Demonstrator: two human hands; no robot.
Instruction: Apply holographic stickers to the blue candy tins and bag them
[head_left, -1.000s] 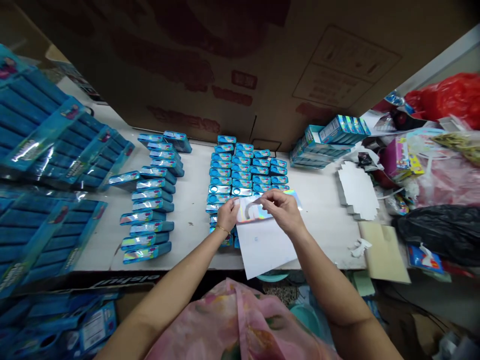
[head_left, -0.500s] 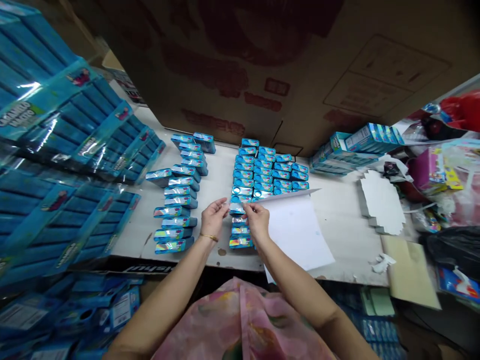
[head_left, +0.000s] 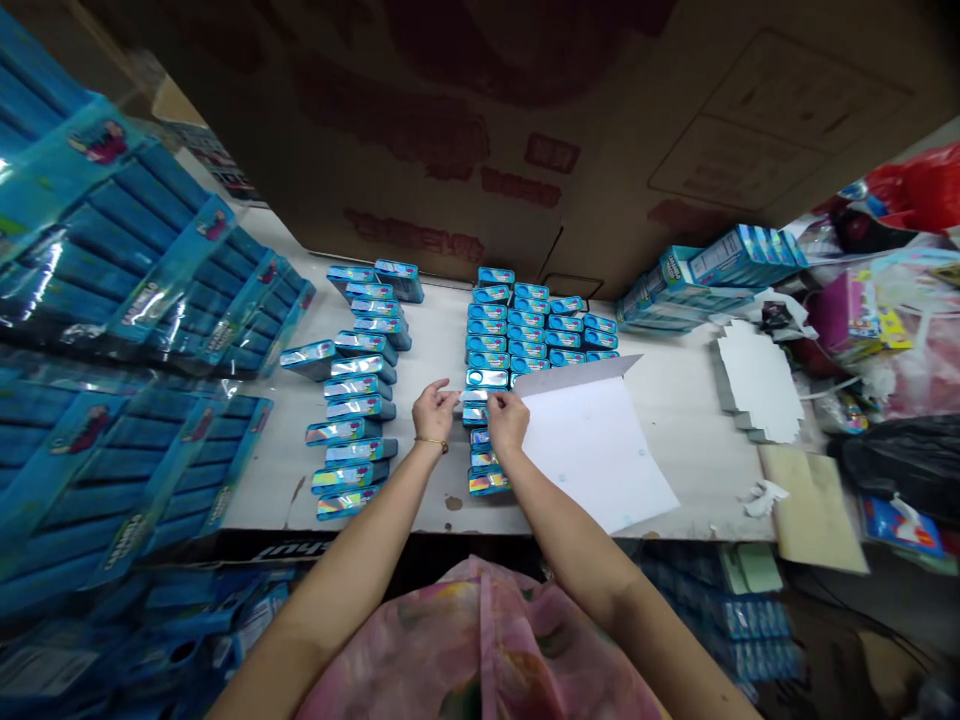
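My left hand [head_left: 434, 408] and my right hand [head_left: 507, 419] meet over a small blue box [head_left: 475, 399] in the middle row of boxes [head_left: 489, 350] on the white table [head_left: 675, 420]. Both hands pinch at a small shiny holographic sticker on that box. A gold bracelet circles my left wrist. A white backing sheet [head_left: 596, 445] lies flat just right of my right hand, its far edge curled up.
Another row of blue boxes [head_left: 352, 400] runs to the left. Wrapped blue packs [head_left: 127, 330] pile up at far left. A big cardboard carton [head_left: 525, 130] stands behind. More blue boxes [head_left: 697, 285], white card blanks [head_left: 757, 380] and bags lie at right.
A second ago both hands peeled a holographic sticker off the white sheet. The sheet now lies on the table and both hands have moved left onto a box in the middle row.
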